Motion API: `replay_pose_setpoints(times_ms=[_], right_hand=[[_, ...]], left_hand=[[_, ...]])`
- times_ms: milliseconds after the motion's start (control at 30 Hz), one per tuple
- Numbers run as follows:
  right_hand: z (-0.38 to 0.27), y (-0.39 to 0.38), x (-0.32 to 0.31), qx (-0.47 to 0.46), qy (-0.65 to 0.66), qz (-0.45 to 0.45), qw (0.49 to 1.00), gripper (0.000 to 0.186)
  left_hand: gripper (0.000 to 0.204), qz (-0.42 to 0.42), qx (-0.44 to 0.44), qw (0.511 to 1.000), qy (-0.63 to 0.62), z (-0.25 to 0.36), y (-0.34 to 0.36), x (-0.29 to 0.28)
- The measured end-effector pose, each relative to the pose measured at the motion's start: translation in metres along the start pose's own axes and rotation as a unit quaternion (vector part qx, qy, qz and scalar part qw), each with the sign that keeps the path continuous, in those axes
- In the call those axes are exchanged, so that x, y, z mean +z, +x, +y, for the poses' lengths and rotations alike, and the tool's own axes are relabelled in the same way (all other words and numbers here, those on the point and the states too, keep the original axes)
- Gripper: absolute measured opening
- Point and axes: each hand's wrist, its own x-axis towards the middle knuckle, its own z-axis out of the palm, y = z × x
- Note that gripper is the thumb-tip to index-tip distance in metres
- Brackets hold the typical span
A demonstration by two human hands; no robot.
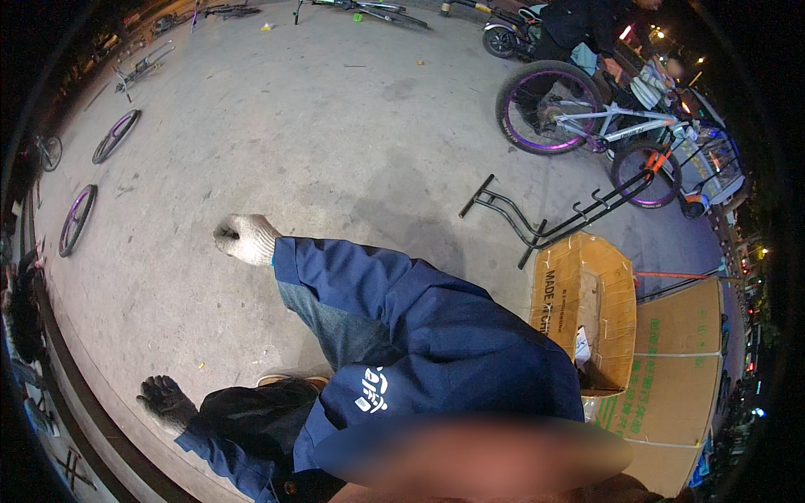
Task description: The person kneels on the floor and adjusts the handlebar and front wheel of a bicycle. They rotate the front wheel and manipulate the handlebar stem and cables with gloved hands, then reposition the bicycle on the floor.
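Observation:
My right hand (246, 239), in a pale knit glove, reaches out to the left over the concrete floor (335, 142). Its fingers are curled into a loose fist, and nothing sticks out of it. Lower left is my left hand (168, 402) in a dark grey glove, beside my dark trouser leg. Its fingers are slightly bent and apart, with nothing seen in them. Both arms wear navy sleeves. Two loose bicycle wheels with purple rims, a nearer one (78, 220) and a farther one (116, 137), stand off to the left, apart from my hands.
At the right are a black metal bike stand (549, 220), an open cardboard box (537, 314) and a large flat carton (671, 394). Beyond, a person in dark clothes (579, 29) bends behind a grey bicycle (620, 127). A bicycle frame (144, 65) lies far left.

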Motion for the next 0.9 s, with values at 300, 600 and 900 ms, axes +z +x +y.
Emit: replay_pose_setpoints(times_ms=[300,600,900], right_hand=[[0.002,0.0,0.0,-0.021,-0.003,0.0,1.0,0.033],[0.004,0.002,0.0,0.002,0.011,-0.018,1.0,0.033],[0.01,0.002,0.008,0.0,0.047,-0.028,0.999,0.035]], left_hand=[[0.049,0.104,0.027,0.994,0.029,-0.003,-0.002,0.012],[0.049,0.213,0.056,0.974,0.05,-0.01,-0.015,0.057],[0.04,-0.115,0.012,0.993,-0.006,-0.014,-0.003,-0.007]])
